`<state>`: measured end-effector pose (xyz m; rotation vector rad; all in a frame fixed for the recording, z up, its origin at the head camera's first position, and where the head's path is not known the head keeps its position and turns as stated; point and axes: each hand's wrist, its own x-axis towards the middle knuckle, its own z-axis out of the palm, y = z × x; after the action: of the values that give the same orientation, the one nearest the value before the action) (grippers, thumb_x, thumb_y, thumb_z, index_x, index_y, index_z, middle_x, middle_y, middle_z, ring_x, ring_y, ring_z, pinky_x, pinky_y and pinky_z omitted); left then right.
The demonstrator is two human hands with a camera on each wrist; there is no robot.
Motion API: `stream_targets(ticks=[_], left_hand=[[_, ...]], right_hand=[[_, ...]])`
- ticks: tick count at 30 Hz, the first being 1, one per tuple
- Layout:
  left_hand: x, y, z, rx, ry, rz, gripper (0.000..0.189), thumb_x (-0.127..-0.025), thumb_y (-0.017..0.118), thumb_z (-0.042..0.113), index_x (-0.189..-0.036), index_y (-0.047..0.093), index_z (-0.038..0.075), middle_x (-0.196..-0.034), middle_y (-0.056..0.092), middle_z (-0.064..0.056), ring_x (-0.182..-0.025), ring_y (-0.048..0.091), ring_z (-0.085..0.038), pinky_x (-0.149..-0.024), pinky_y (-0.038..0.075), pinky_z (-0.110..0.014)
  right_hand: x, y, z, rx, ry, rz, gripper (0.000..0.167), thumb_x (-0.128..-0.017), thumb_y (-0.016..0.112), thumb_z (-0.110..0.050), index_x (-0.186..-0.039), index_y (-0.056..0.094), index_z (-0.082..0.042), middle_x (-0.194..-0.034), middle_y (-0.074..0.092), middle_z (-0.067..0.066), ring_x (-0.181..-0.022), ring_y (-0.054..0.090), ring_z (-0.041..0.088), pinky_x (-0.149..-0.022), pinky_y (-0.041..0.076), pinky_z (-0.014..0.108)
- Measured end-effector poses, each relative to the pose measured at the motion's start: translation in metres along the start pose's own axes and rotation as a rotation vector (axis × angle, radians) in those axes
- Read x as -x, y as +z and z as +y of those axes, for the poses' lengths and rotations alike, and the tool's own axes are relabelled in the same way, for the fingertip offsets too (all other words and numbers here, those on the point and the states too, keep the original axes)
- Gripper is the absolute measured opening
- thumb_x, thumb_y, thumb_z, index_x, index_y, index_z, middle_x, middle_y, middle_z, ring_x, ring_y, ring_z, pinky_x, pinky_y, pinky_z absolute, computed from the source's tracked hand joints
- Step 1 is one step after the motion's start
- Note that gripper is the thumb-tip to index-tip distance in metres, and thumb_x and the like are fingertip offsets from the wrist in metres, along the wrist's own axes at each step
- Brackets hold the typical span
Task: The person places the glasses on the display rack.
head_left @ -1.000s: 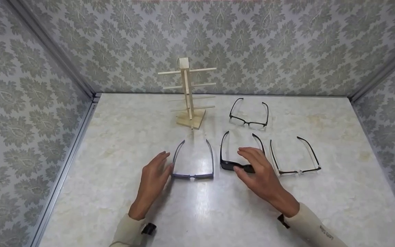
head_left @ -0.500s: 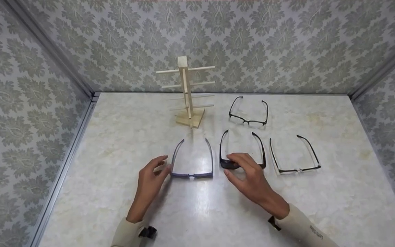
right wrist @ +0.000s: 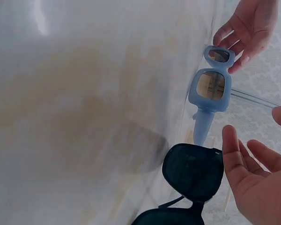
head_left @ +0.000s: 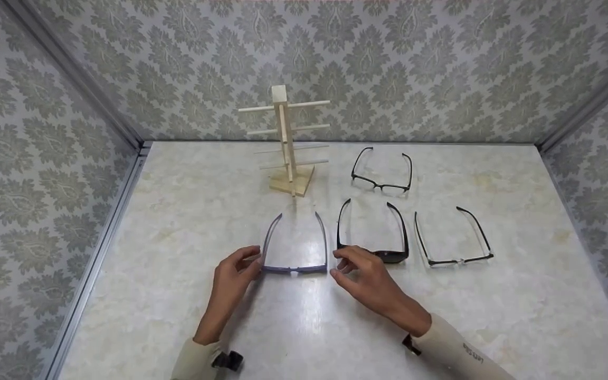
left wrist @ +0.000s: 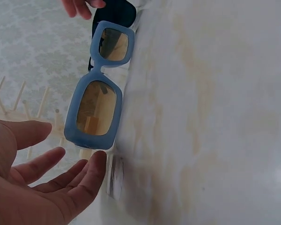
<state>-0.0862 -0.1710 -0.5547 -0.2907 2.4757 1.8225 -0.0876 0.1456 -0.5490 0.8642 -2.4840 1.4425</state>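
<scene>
Blue-framed sunglasses [head_left: 277,269] stand on the table with temples unfolded and pointing away from me. Beside their left end is my left hand [head_left: 233,279], thumb and fingers spread, fingertips right at the frame's corner. The left wrist view shows the blue frame [left wrist: 74,115] and its brownish lenses just beyond those fingers. My right hand [head_left: 370,277] is near the right end, fingers loosely bent, with a small gap to the frame. Behind this hand stand black sunglasses [head_left: 393,257], their left lens partly hidden by it. Dark lenses [right wrist: 192,171] appear close to its fingers in the right wrist view.
A wooden display stand [head_left: 284,132] with several pegs rises at the back, left of centre. Black-rimmed eyeglasses [head_left: 380,186] lie right of it. Dark-framed eyeglasses [head_left: 473,260] with a clear bridge lie farther right. Patterned walls [head_left: 335,68] enclose the table [head_left: 167,211].
My right hand has moved left, from in front of the black sunglasses to the right end of the blue sunglasses. My left hand has stayed by the left end, shifting slightly. The glasses stay put.
</scene>
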Motion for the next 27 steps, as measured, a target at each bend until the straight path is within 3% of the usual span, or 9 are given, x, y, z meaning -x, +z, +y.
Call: stream_targets(ticks=[7,15,21,27], left_hand=[[-0.001,0.000,-0.003,-0.021,-0.022,-0.007,0.036,-0.103,0.074,0.003,-0.139,0.072,-0.002,-0.133,0.074,-0.019,-0.114,0.077,-0.030,-0.087,0.066,-0.030],[-0.003,-0.001,-0.003,-0.060,-0.023,0.002,0.032,-0.102,0.074,0.002,-0.134,0.074,-0.003,-0.122,0.077,-0.017,-0.101,0.076,-0.024,-0.078,0.065,-0.029],[-0.011,0.000,-0.004,-0.119,-0.004,0.015,0.030,-0.102,0.074,0.003,-0.131,0.076,-0.001,-0.109,0.078,-0.012,-0.088,0.069,-0.019,-0.070,0.059,-0.024],[-0.016,0.000,-0.007,-0.143,0.003,0.017,0.028,-0.101,0.075,0.003,-0.129,0.078,0.000,-0.107,0.079,-0.011,-0.088,0.070,-0.018,-0.070,0.057,-0.022]], right_hand=[[-0.002,0.006,0.003,-0.079,0.144,-0.038,0.030,-0.101,0.080,-0.005,-0.126,0.073,0.008,-0.117,0.075,0.021,-0.095,0.077,0.025,-0.082,0.067,0.037],[-0.008,0.014,0.006,-0.151,0.310,-0.074,0.031,-0.104,0.076,-0.009,-0.130,0.072,0.007,-0.115,0.079,0.015,-0.095,0.079,0.023,-0.081,0.066,0.031],[-0.011,0.021,0.009,-0.203,0.359,-0.109,0.039,-0.106,0.073,-0.009,-0.139,0.066,0.010,-0.111,0.079,0.016,-0.090,0.078,0.021,-0.075,0.064,0.026],[-0.014,0.026,0.010,-0.156,0.327,-0.104,0.045,-0.107,0.071,-0.005,-0.149,0.061,0.009,-0.111,0.080,0.017,-0.084,0.074,0.013,-0.074,0.062,0.025]])
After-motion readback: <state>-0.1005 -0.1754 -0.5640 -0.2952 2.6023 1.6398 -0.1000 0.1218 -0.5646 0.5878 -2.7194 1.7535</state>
